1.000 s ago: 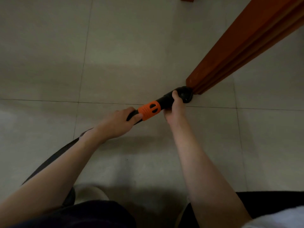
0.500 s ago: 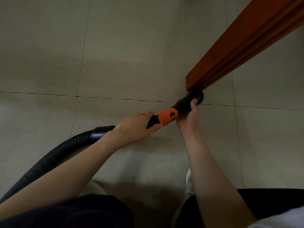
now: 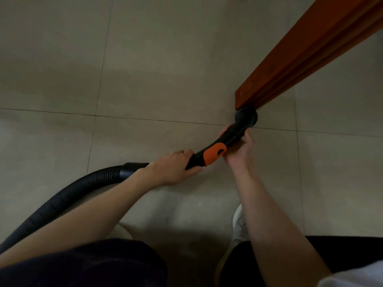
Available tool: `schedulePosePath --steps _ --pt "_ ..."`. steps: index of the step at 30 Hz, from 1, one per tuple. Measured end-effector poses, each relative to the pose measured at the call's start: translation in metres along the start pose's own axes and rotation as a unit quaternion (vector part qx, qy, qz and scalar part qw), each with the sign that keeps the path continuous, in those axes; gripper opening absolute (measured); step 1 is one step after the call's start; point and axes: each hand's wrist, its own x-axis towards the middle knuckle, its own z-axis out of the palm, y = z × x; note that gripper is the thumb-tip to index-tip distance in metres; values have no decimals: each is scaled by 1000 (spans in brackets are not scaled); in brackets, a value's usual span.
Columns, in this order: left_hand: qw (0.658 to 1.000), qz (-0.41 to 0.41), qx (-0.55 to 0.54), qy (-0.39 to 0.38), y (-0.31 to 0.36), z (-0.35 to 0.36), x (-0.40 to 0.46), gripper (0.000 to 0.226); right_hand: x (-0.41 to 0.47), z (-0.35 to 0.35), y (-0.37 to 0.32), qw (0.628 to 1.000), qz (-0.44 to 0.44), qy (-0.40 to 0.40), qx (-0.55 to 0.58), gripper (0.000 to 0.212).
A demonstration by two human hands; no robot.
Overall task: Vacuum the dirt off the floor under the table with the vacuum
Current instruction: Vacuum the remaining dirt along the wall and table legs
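The left hand [image 3: 172, 166] and right hand [image 3: 238, 150] both grip the vacuum [image 3: 215, 154]; its nozzle [image 3: 246, 118] touches the floor [image 3: 145, 79] at the table leg [image 3: 290, 59]; suction step; next probably needs sliding around the leg.

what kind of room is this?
Probably an indoor home or dining area; hard to narrow further. Cues: pale tiled floor with grout lines, a reddish wooden table leg, and a black vacuum hose held in both hands.

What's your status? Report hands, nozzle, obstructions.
Left hand and right hand both grip the wand. Nozzle on floor, against table leg.
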Motion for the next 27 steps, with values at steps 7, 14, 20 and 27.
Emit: schedulePosePath --steps 7,14,20,27 --pt "995 -72 -61 -19 -27 -20 -16 40 -2 21 34 994 25 13 -102 35" --pt "977 -133 -159 48 -44 -15 -34 33 -28 20 93 964 148 -18 -221 26" --pt "957 -159 -244 -5 -78 -29 -59 27 -37 50 81 783 145 -55 -603 35" --pt "943 -196 -262 -64 -102 -44 -72 26 -16 111 82 248 -115 -368 -889 46"
